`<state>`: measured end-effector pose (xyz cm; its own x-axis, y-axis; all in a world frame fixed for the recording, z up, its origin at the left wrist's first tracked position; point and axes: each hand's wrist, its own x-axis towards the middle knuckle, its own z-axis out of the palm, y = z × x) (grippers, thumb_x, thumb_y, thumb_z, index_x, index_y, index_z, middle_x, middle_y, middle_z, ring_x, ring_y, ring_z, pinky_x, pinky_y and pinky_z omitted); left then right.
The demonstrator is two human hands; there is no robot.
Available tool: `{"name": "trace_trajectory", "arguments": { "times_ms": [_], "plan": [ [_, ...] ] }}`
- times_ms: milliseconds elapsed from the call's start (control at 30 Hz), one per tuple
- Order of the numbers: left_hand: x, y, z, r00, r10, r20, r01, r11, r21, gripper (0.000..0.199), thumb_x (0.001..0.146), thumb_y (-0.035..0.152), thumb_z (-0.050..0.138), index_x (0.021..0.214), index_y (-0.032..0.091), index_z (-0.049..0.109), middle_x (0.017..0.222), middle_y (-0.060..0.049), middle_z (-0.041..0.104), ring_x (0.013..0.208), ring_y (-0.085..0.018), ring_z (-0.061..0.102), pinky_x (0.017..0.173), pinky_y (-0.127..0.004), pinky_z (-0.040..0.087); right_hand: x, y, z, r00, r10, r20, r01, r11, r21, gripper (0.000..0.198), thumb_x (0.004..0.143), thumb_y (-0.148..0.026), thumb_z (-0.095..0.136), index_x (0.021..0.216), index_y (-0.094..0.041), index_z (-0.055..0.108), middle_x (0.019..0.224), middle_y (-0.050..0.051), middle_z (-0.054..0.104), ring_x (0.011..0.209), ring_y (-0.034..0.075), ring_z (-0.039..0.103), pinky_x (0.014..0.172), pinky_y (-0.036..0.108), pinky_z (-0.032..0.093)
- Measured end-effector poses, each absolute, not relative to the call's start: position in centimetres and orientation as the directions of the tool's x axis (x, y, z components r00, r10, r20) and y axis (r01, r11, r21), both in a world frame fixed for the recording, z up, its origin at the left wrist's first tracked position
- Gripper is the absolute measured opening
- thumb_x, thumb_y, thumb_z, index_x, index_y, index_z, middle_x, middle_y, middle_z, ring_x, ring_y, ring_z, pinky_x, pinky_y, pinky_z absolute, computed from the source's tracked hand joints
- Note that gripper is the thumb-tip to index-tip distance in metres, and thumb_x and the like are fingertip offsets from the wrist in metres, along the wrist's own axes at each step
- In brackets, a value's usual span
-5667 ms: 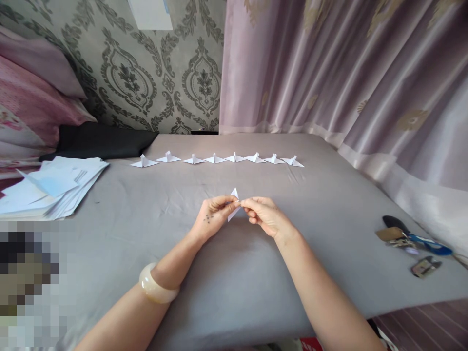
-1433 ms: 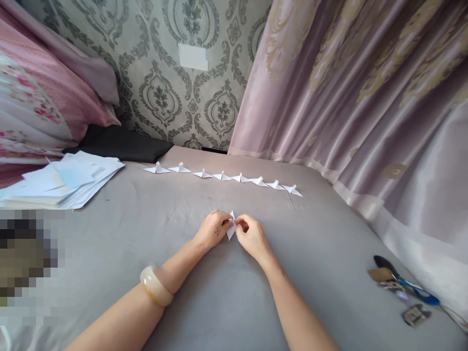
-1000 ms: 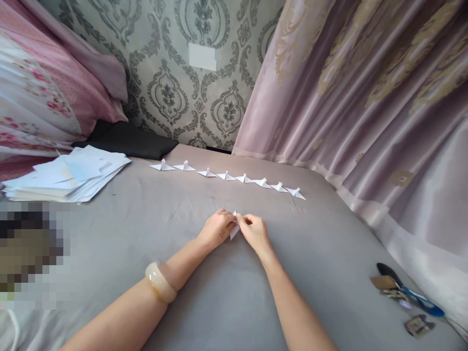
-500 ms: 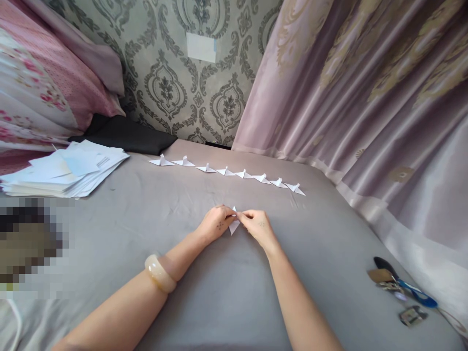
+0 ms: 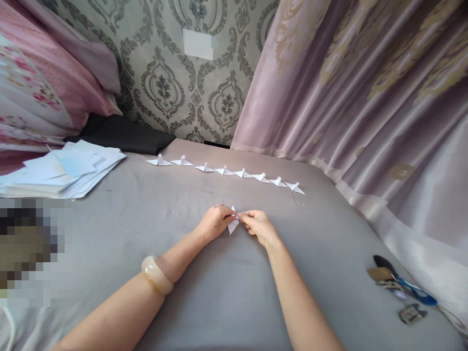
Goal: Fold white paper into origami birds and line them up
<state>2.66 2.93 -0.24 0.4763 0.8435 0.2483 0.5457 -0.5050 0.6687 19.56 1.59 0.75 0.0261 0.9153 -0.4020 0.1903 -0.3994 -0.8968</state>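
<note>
A small folded white paper [image 5: 233, 227] with pointed ends is held between my two hands, over the middle of the grey sheet. My left hand [image 5: 215, 223] pinches its left side with thumb and fingers. My right hand [image 5: 260, 225] pinches its right edge, fingertips nearly meeting those of the left. The fingers hide the paper's centre. Beyond the hands, several folded white paper figures [image 5: 224, 170] stand in a slanting row, each with wing-like points and a raised tip.
A stack of white papers [image 5: 69, 170] lies at the left, before a black cloth [image 5: 124, 134]. At the right are blue-handled scissors [image 5: 420, 294], keys [image 5: 389, 284] and a small metal object [image 5: 412, 314]. A pink curtain [image 5: 310, 97] borders the right side.
My right hand has turned slightly, its fingers showing more from the side, still at the paper's right edge. The left keeps its pinch. The view has shifted a little.
</note>
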Motion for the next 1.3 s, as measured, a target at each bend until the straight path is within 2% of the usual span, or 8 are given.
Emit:
{"name": "trace_trajectory", "arguments": {
  "times_ms": [233,400,567,867,1133,1300],
  "plan": [
    [2.9,2.8,-0.1,0.462,0.849,0.257,0.541,-0.499,0.677,0.018,0.088,0.02,0.055,0.091,0.022,0.073,0.087,-0.003,0.073,0.086,-0.02,0.064,0.076,-0.025,0.046,19.2,1.6,1.2,0.001,0.905,-0.426,0.172,-0.419,-0.891,0.022,0.067,-0.032,0.066,0.059,-0.016,0.054,0.049,-0.007,0.039,0.042,0.003,0.028,0.038,0.019,0.01],
    [2.9,2.9,-0.4,0.463,0.851,0.25,0.552,-0.497,0.67,0.019,0.088,0.021,0.054,0.091,0.022,0.073,0.088,-0.004,0.074,0.088,-0.02,0.064,0.078,-0.025,0.047,19.1,1.6,1.2,0.066,0.903,-0.424,0.207,-0.428,-0.88,0.019,0.067,-0.031,0.067,0.063,-0.015,0.058,0.045,-0.008,0.035,0.04,0.004,0.027,0.037,0.018,0.011],
    [2.9,3.2,-1.2,0.475,0.83,0.292,0.551,-0.539,0.637,0.022,0.091,0.024,0.05,0.093,0.021,0.072,0.09,-0.004,0.074,0.089,-0.02,0.063,0.079,-0.026,0.047,19.0,1.7,1.0,0.095,0.894,-0.437,0.215,-0.448,-0.868,0.021,0.066,-0.029,0.069,0.058,-0.017,0.053,0.042,-0.01,0.029,0.038,0.004,0.022,0.036,0.019,0.01],
    [2.9,3.3,-1.0,0.483,0.821,0.305,0.541,-0.554,0.633,0.022,0.09,0.022,0.049,0.089,0.021,0.071,0.086,-0.005,0.073,0.088,-0.02,0.064,0.079,-0.026,0.047,19.5,1.7,1.1,0.035,0.887,-0.461,0.179,-0.459,-0.87,0.019,0.068,-0.031,0.068,0.063,-0.015,0.059,0.049,-0.005,0.044,0.042,0.004,0.032,0.036,0.017,0.015],
    [3.0,3.1,-1.0,0.48,0.811,0.335,0.536,-0.573,0.62,0.02,0.09,0.02,0.05,0.087,0.02,0.071,0.085,-0.005,0.072,0.086,-0.02,0.063,0.077,-0.027,0.047,19.7,1.4,0.8,0.059,0.898,-0.436,0.182,-0.439,-0.88,0.021,0.067,-0.034,0.071,0.069,-0.015,0.061,0.047,-0.008,0.04,0.042,0.004,0.031,0.038,0.017,0.017],
    [3.1,3.0,-0.8,0.463,0.829,0.313,0.561,-0.548,0.621,0.019,0.088,0.019,0.052,0.086,0.02,0.071,0.085,-0.005,0.072,0.087,-0.02,0.063,0.077,-0.028,0.048,19.6,1.2,1.0,0.029,0.91,-0.413,0.147,-0.413,-0.899,0.02,0.069,-0.031,0.068,0.064,-0.015,0.058,0.047,-0.008,0.038,0.042,0.004,0.029,0.038,0.018,0.017]
  ]
}}
